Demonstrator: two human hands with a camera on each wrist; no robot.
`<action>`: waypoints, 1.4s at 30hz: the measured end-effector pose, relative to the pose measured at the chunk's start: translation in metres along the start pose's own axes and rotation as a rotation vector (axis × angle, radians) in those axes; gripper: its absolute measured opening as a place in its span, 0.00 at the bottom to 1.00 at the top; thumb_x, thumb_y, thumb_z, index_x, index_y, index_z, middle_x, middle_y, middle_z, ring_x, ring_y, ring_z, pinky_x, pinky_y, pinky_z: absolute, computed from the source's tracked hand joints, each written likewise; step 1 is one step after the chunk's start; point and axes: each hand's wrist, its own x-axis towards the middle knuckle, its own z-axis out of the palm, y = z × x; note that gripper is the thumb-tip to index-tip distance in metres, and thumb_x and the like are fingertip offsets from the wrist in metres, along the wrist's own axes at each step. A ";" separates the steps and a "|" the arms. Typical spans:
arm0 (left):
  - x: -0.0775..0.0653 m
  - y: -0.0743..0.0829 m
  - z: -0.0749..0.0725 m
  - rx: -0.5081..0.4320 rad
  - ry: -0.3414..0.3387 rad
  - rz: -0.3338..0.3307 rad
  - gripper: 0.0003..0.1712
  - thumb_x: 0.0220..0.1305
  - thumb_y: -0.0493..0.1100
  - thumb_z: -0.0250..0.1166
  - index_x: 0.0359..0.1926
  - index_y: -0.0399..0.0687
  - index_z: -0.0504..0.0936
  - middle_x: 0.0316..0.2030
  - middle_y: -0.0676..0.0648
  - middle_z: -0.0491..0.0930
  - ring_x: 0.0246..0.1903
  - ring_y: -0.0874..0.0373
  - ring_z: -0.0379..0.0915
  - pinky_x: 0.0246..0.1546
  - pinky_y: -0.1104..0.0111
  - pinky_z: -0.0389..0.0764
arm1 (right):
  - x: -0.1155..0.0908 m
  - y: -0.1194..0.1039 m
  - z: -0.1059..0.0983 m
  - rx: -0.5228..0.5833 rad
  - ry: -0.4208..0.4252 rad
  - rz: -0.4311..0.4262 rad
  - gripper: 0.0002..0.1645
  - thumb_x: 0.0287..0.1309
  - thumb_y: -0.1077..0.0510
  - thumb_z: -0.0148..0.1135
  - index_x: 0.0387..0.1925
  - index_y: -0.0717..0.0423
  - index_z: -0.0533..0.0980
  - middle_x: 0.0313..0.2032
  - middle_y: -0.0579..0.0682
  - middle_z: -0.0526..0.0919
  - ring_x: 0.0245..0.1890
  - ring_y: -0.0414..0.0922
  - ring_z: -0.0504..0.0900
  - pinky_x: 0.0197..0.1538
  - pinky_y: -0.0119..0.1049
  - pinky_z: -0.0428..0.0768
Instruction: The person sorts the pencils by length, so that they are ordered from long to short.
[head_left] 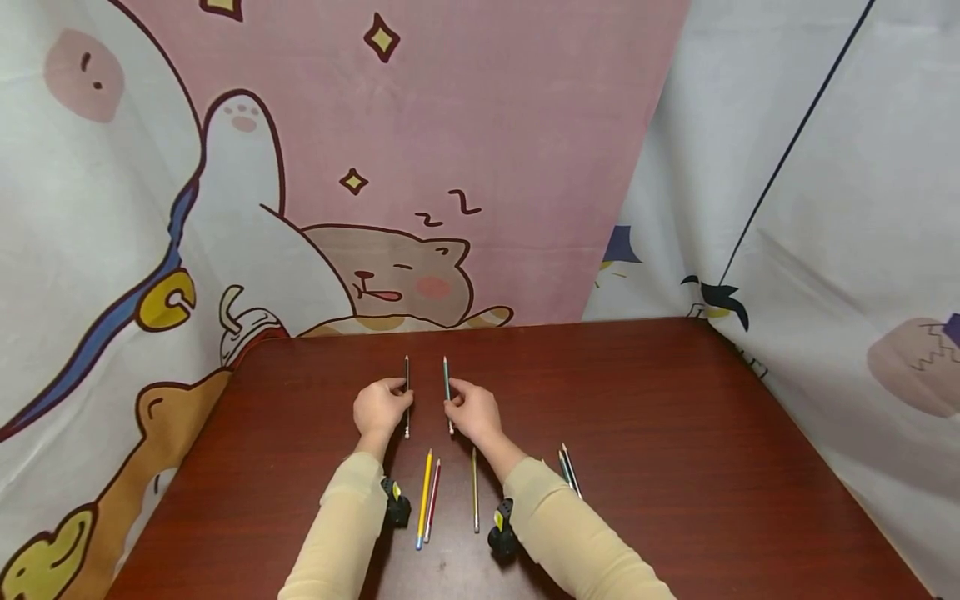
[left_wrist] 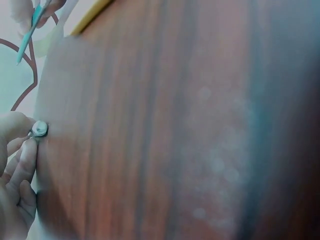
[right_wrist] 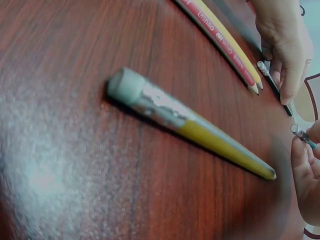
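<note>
In the head view my left hand (head_left: pixel 381 408) pinches a black pencil (head_left: pixel 407 422) between thumb and fingers, its tip pointing to the far edge. To its right, my right hand (head_left: pixel 476 412) pinches a teal pencil (head_left: pixel 446 372), also tip away from me. Both pencils have white erasers at the near end and run roughly side by side with a gap. In the left wrist view the black pencil's eraser (left_wrist: pixel 40 128) shows at the fingertips. The right wrist view has the teal pencil's eraser end (right_wrist: pixel 296 129) at my fingers.
Between my forearms lie a yellow pencil (head_left: pixel 424 500), a red pencil (head_left: pixel 432 502) and a dull gold pencil (head_left: pixel 476 492) with an eraser. Dark and green pencils (head_left: pixel 568 468) lie partly hidden behind my right sleeve. A cartoon cloth (head_left: pixel 525 167) hangs behind the brown table (head_left: pixel 637 383).
</note>
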 end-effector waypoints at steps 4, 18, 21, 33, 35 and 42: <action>0.001 -0.001 0.001 0.002 -0.003 -0.007 0.18 0.57 0.47 0.72 0.49 0.48 0.88 0.32 0.50 0.86 0.31 0.53 0.81 0.32 0.58 0.77 | 0.000 -0.002 0.002 0.005 -0.020 0.000 0.26 0.56 0.62 0.67 0.58 0.59 0.79 0.25 0.44 0.84 0.23 0.38 0.77 0.31 0.34 0.75; 0.000 -0.007 -0.005 -0.002 -0.004 -0.010 0.18 0.58 0.47 0.71 0.49 0.48 0.88 0.31 0.49 0.86 0.28 0.54 0.79 0.29 0.59 0.75 | -0.001 -0.010 0.009 0.004 -0.044 0.002 0.25 0.58 0.60 0.67 0.58 0.57 0.79 0.26 0.43 0.83 0.24 0.37 0.77 0.32 0.34 0.75; -0.001 -0.008 -0.006 -0.003 0.000 -0.007 0.18 0.58 0.47 0.72 0.49 0.48 0.88 0.31 0.49 0.86 0.28 0.54 0.80 0.29 0.59 0.75 | -0.001 -0.012 0.010 0.009 -0.042 0.008 0.25 0.58 0.60 0.67 0.58 0.56 0.79 0.25 0.43 0.83 0.23 0.37 0.76 0.31 0.34 0.75; -0.003 -0.016 -0.012 0.004 0.019 -0.046 0.17 0.59 0.47 0.71 0.49 0.49 0.88 0.33 0.48 0.87 0.29 0.53 0.80 0.30 0.59 0.76 | -0.003 -0.019 0.024 0.046 -0.049 0.030 0.25 0.58 0.61 0.67 0.59 0.56 0.79 0.25 0.43 0.83 0.22 0.36 0.75 0.28 0.32 0.74; -0.004 -0.017 -0.013 0.007 0.022 -0.046 0.17 0.59 0.47 0.71 0.49 0.48 0.88 0.33 0.48 0.86 0.28 0.53 0.80 0.29 0.59 0.76 | -0.003 -0.021 0.025 0.049 -0.053 0.041 0.25 0.59 0.61 0.67 0.59 0.56 0.79 0.25 0.43 0.83 0.21 0.35 0.75 0.28 0.31 0.73; -0.003 -0.019 -0.015 0.001 0.010 -0.040 0.18 0.59 0.47 0.72 0.49 0.47 0.88 0.32 0.47 0.86 0.27 0.53 0.79 0.29 0.59 0.76 | -0.002 -0.024 0.030 0.052 -0.049 0.037 0.25 0.59 0.60 0.67 0.59 0.56 0.79 0.26 0.43 0.83 0.22 0.35 0.76 0.28 0.31 0.74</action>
